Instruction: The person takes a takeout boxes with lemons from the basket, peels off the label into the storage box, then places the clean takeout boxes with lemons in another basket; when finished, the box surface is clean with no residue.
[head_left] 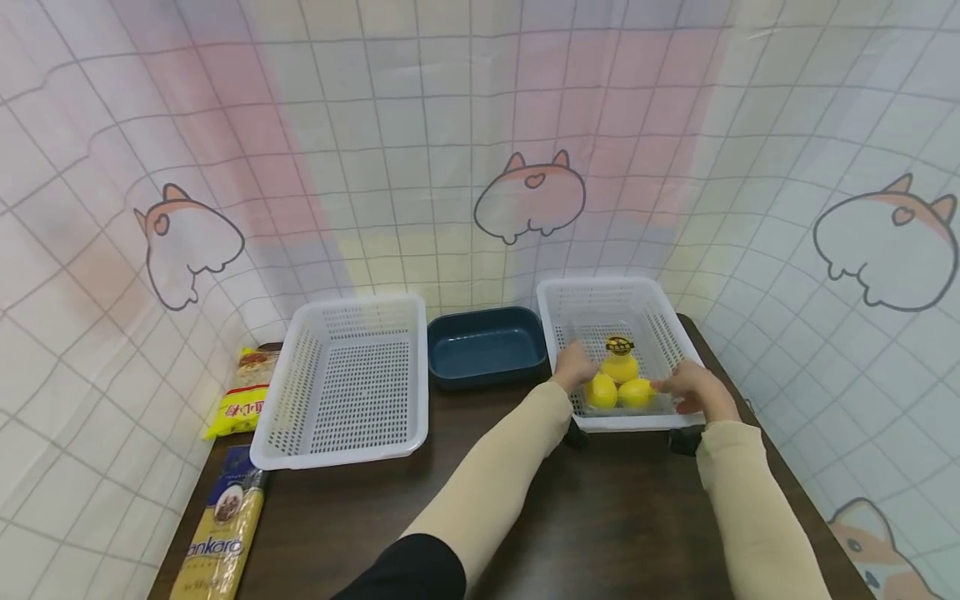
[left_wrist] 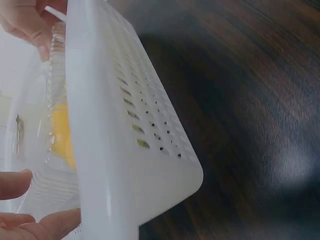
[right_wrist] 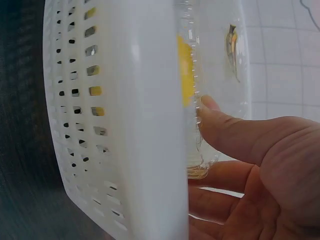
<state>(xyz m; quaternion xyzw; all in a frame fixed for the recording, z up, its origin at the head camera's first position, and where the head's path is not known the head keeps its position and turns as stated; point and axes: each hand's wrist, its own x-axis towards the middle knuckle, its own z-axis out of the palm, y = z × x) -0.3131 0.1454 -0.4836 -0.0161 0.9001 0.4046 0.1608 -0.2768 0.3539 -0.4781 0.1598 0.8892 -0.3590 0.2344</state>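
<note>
A clear plastic box of yellow lemons with a dark printed label on its lid sits inside the right white basket. My left hand grips its left end, inside the basket's near left side. At the opposite end, my right hand holds the box, with the thumb on the lid's edge and the fingers curled lower down. In both wrist views the basket's near wall hides the lower part of the box.
A dark blue dish stands between the right basket and a second white basket on the left. Left of that lie a yellow food bag and a pasta packet. A printed curtain encloses the brown table.
</note>
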